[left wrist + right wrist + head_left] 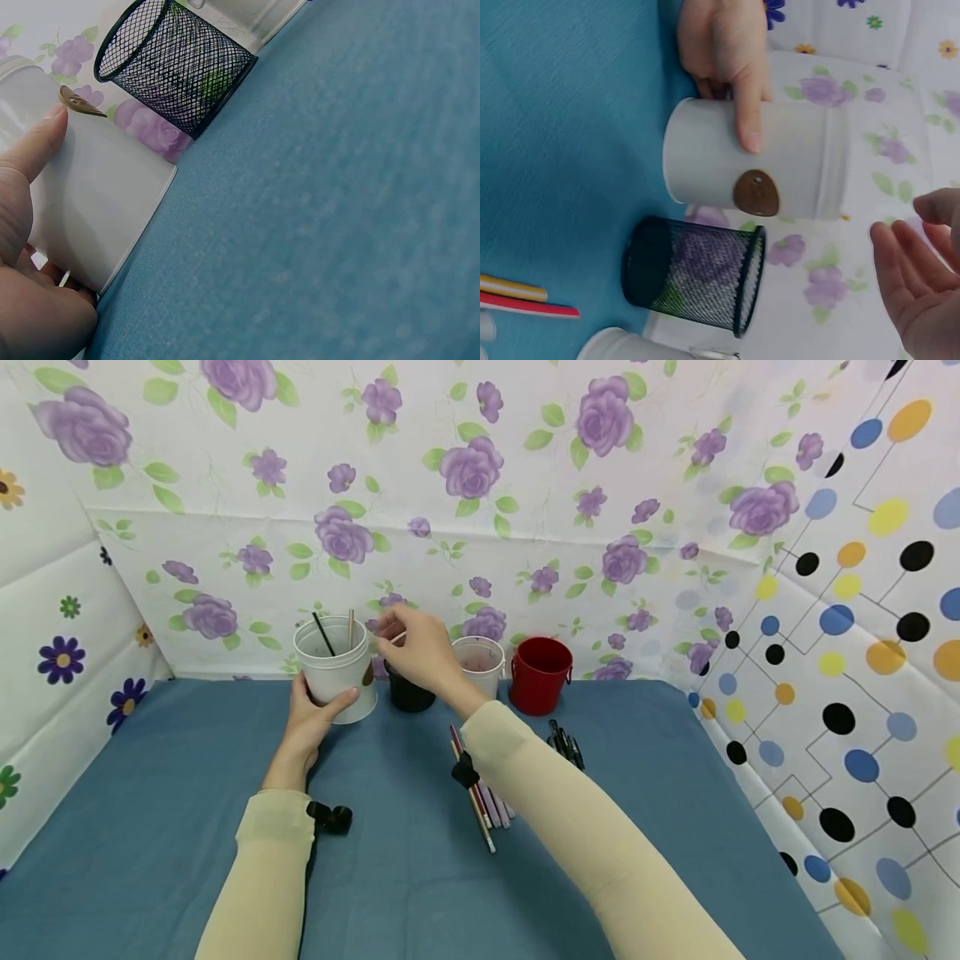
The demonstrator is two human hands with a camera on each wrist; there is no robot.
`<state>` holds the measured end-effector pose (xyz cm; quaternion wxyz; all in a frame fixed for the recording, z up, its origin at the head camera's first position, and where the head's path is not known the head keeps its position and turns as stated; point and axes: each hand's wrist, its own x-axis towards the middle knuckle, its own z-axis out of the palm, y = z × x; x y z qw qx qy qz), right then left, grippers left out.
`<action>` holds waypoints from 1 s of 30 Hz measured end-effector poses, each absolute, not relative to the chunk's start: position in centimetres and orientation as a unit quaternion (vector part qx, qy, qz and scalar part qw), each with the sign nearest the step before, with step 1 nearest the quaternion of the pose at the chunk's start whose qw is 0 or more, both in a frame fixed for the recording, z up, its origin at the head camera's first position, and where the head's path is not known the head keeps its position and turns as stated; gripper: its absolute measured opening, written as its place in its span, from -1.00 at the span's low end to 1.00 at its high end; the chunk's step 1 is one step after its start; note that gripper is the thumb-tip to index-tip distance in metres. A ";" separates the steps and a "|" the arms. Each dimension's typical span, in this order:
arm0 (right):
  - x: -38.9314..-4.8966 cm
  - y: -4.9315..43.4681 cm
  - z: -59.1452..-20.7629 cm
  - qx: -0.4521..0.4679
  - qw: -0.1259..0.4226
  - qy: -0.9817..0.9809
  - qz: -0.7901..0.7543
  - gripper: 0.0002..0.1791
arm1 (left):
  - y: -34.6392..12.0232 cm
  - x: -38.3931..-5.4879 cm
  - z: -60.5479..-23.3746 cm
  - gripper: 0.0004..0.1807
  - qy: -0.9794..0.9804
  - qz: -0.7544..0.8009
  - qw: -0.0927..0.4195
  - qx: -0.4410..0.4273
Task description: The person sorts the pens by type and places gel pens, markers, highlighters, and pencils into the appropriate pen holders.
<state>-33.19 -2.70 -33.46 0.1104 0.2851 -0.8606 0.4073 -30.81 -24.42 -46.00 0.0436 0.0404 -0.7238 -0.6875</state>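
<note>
My left hand [311, 714] holds a white pail-like cup [112, 180] at the back left, thumb across its side near a brown oval tag [756, 193]. A dark thin stick [323, 633] and a pale one [351, 628] stand up out of that cup. Beside it, my right hand [422, 647] hovers over the black mesh pen cup [697, 274], close to the white cup's rim. Thumb and fingers are bent with a gap between them, and nothing shows in it in the right wrist view.
A smaller white pail [480, 662] and a red pail [541, 677] stand along the back, right of the mesh cup. Several pencils [480, 802] lie under my right forearm, partly hidden by it. Black pens [566, 745] lie further right on the blue cloth [405, 893].
</note>
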 end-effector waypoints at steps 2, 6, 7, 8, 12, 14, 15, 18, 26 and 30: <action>-32.6 -2.0 -33.3 0.298 0.103 -0.863 0.395 -0.83 | -24.4 -30.8 -46.0 0.21 -0.724 -0.687 0.045 0.041; -31.1 -0.4 -33.1 0.298 0.072 -0.877 0.370 -0.83 | -24.5 -30.6 -46.1 0.21 -0.725 -0.686 0.044 0.041; -30.8 0.0 -33.2 0.294 0.063 -0.881 0.365 -0.82 | -24.4 -30.6 -46.1 0.21 -0.725 -0.686 0.044 0.041; -30.4 0.5 -33.2 0.290 0.056 -0.885 0.360 -0.82 | -24.4 -30.6 -46.1 0.21 -0.726 -0.685 0.045 0.041; -29.4 2.2 -33.8 0.274 0.043 -0.899 0.339 -0.81 | -24.4 -30.5 -46.0 0.21 -0.727 -0.684 0.045 0.042; -29.0 3.0 -34.4 0.266 0.042 -0.905 0.330 -0.82 | -24.5 -30.5 -46.0 0.21 -0.727 -0.684 0.047 0.041; -28.9 3.3 -34.7 0.262 0.039 -0.906 0.329 -0.82 | -24.5 -30.5 -46.0 0.21 -0.726 -0.685 0.049 0.040; -28.4 4.3 -35.7 0.254 0.035 -0.910 0.326 -0.82 | -24.4 -30.5 -46.1 0.20 -0.725 -0.686 0.052 0.036; -27.4 5.8 -38.4 0.251 0.026 -0.918 0.305 -0.82 | -24.3 -30.7 -46.0 0.20 -0.723 -0.688 0.054 0.032; -27.0 6.1 -39.5 0.244 0.014 -0.931 0.270 -0.84 | -24.3 -30.6 -46.0 0.20 -0.724 -0.687 0.056 0.031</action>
